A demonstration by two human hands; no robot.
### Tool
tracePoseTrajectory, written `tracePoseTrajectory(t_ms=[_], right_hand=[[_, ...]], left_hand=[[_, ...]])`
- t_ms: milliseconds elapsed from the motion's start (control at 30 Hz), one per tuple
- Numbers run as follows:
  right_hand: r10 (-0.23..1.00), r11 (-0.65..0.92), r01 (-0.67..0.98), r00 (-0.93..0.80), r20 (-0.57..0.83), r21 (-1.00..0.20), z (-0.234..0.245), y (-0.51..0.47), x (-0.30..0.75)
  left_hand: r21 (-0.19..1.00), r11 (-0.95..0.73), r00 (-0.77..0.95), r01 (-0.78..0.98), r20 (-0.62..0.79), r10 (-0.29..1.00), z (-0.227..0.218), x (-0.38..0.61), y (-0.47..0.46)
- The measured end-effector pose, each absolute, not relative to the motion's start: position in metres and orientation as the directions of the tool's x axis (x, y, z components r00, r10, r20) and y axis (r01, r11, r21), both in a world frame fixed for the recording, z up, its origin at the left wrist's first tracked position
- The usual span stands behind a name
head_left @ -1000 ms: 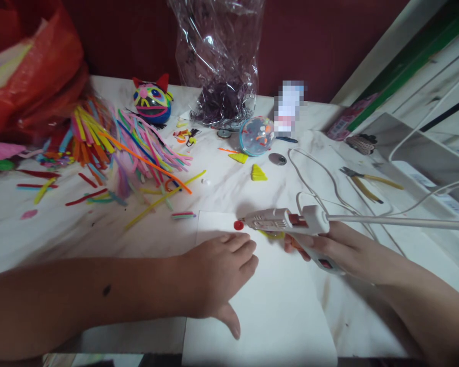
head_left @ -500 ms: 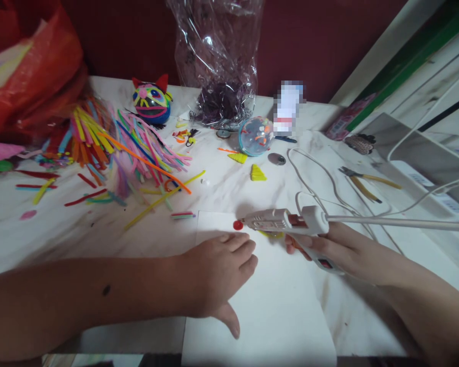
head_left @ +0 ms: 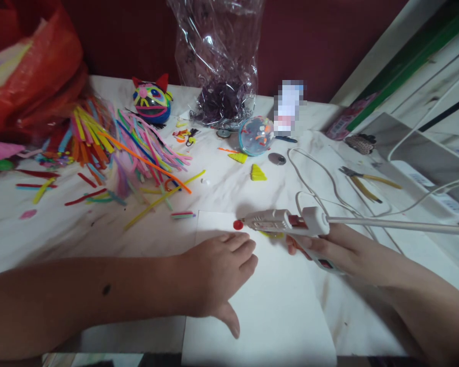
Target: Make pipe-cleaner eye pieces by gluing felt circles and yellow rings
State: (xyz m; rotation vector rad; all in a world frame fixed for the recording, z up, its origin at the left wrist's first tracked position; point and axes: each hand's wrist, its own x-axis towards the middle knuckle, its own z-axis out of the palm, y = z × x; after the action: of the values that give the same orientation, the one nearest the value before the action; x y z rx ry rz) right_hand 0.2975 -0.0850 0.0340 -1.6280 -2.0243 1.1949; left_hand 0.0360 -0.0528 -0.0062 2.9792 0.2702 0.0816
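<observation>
My right hand (head_left: 329,250) grips a white hot glue gun (head_left: 270,221) with a long glue stick (head_left: 386,223) jutting from its back. The gun's nozzle points left and meets a small red disc (head_left: 237,225) near the top of a white sheet of paper (head_left: 268,316). Flat on that sheet rests my left hand (head_left: 229,270), fingers stretched out and thumb apart, holding nothing, just below the disc. Something yellow (head_left: 274,235) shows partly beneath the gun.
Pipe cleaners (head_left: 149,148) spread over the left side beside a red plastic bag (head_left: 42,81). Behind are a cat-faced ball (head_left: 152,103), a clear bag with dark contents (head_left: 224,97) and a clear ball (head_left: 256,135). Pliers (head_left: 363,183) and a white cable (head_left: 325,168) lie right.
</observation>
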Motion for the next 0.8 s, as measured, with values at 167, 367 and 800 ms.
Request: tracePoseTrajectory(t_ms=[167, 367, 800], right_hand=[[0.870, 0.014, 0.708, -0.356, -0.341, -0.706, 0.0353, -0.0846, 0.2979], [0.856, -0.027, 0.743, -0.328, -0.400, -0.669, 0.0364, -0.0870, 0.2973], [0.849, -0.028, 0.784, -0.309, -0.429, -0.620, 0.0336, -0.0883, 0.3009]], left_hand=[[0.142, -0.974, 0.983, 0.174, 0.041, 0.181, -0.0090, 0.0366, -0.0527], [0.134, -0.974, 0.981, 0.183, 0.040, 0.190, -0.0099, 0.0359, -0.0533], [0.135, -0.975, 0.982, 0.178, 0.044, 0.185, -0.0068, 0.0360, -0.0528]])
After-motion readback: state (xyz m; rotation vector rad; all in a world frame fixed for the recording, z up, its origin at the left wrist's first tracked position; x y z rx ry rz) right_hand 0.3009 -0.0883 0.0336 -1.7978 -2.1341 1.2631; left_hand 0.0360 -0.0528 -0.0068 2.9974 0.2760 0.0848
